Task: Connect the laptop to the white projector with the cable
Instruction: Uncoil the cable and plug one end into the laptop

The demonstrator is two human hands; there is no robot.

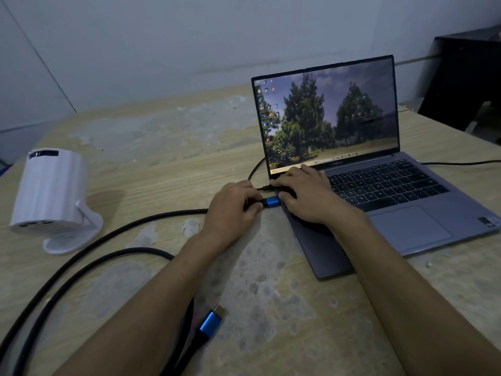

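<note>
An open grey laptop (401, 213) with a lit screen sits on the right of the wooden table (176, 164). My left hand (230, 210) grips a blue-shelled cable plug (272, 201) held against the laptop's left edge. My right hand (306, 196) rests flat on the laptop's left keyboard corner, fingers spread. The thick black cable (89, 248) loops across the table to the left and front. Its other blue plug (211, 320) lies loose on the table between my forearms. The white projector (51, 196) stands at the left, on its round base, with nothing plugged in that I can see.
A thin black cord (256, 169) is plugged into the laptop's left side just behind the blue plug. Another dark cord (461, 162) runs off to the right behind the laptop. A black cabinet (466, 77) stands at the back right by the wall.
</note>
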